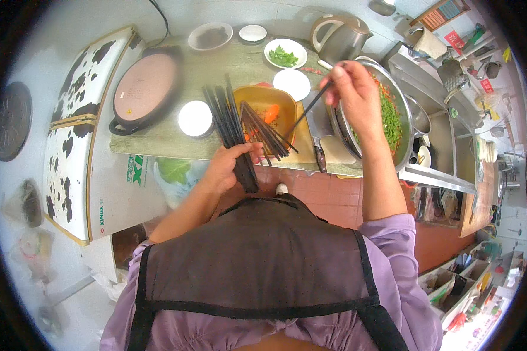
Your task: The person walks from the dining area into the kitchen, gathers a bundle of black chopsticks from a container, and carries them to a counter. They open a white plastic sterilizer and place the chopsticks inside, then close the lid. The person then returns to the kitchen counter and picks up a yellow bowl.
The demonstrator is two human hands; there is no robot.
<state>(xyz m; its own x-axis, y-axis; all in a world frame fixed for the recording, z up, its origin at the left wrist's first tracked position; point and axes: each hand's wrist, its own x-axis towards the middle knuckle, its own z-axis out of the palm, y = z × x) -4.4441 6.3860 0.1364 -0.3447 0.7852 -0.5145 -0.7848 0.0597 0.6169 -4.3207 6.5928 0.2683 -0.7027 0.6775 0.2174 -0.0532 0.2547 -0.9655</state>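
A bundle of black chopsticks [230, 123] stands slanted in my left hand [228, 169], its lower ends past the front table edge. Between finger and thumb, my right hand [355, 98] pinches one dark chopstick [312, 107], its far end slanting down toward the right side of a yellow-brown rectangular dish [290, 98]. More dark brown chopsticks [268, 131] lie fanned out over that dish, with their ends over its front rim. An orange object [272, 113], perhaps a spoon, is inside it. My left fingers cover part of the dish's front.
A cleaver's handle [320, 158] points toward me at the table's front edge. A large steel basin [410, 127] of chopped green and red vegetables stands right. White bowls [305, 59], a round pan [145, 87] and a kettle [342, 39] stand on the wooden table [158, 142].
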